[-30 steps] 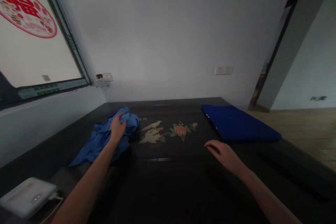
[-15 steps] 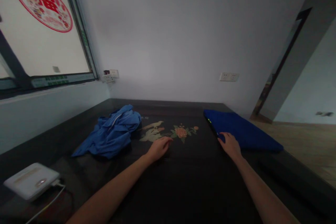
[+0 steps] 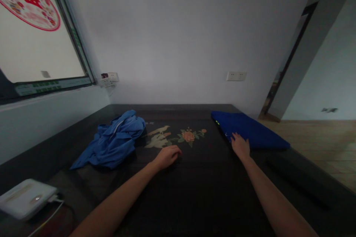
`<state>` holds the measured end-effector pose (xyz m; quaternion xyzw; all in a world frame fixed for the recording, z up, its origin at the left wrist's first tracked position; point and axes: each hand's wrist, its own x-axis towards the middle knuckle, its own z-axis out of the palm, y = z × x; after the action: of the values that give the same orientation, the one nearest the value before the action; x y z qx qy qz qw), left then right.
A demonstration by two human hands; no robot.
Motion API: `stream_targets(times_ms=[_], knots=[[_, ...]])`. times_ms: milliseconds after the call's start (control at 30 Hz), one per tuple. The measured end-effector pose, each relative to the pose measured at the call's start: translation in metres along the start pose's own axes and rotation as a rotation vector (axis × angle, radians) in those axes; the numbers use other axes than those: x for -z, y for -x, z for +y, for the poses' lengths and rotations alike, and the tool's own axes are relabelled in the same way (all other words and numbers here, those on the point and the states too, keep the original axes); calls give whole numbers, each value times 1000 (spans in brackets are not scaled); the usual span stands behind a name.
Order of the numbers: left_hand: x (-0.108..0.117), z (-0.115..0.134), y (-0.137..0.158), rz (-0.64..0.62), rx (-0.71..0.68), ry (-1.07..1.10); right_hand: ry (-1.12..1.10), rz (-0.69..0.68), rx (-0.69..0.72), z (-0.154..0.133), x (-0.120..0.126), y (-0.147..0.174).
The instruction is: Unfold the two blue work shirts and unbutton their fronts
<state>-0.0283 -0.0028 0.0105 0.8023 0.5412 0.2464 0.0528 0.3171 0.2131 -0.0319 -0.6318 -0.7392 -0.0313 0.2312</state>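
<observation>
My left hand (image 3: 167, 156) rests on the dark glossy table (image 3: 183, 196), its fingers loosely curled together with nothing visible in them. Just beyond it is a printed bird and peony design (image 3: 188, 136) on the tabletop. To its left lies a crumpled blue garment (image 3: 116, 139) in a loose heap. My right hand (image 3: 240, 145) lies with fingers apart on the near left edge of a flat, folded dark blue garment (image 3: 250, 129). Small bright yellow-green marks show along that garment's left edge.
A white box-shaped device (image 3: 26, 198) with a cable sits at the lower left. A long black object (image 3: 300, 181) lies near the right table edge. Behind the table is a wall with sockets (image 3: 236, 76); a window (image 3: 41, 55) is on the left.
The view has shifted slightly to the right. My right hand's fingers have spread and moved further onto the folded garment. My left hand stays curled on the table.
</observation>
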Motion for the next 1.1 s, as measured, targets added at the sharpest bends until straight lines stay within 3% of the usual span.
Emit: stream_targets(times_ms=[333,533,700,833,967,1100], knots=[[-2,-2,-1,-6,1,45,-129,-21,39,0,9,-2],[-4,-4,-2,-10,8,38,-188,-102,116,-13,16,2],[-4,-5,-2,-22,22,18,-336,-128,188,-42,21,14],[-3,-4,-2,-25,34,43,-526,-207,349,-83,31,41],[-5,-11,-5,168,107,143,-708,-359,531,-127,51,80],[-8,-35,-8,462,328,203,-766,-491,724,-156,77,113]])
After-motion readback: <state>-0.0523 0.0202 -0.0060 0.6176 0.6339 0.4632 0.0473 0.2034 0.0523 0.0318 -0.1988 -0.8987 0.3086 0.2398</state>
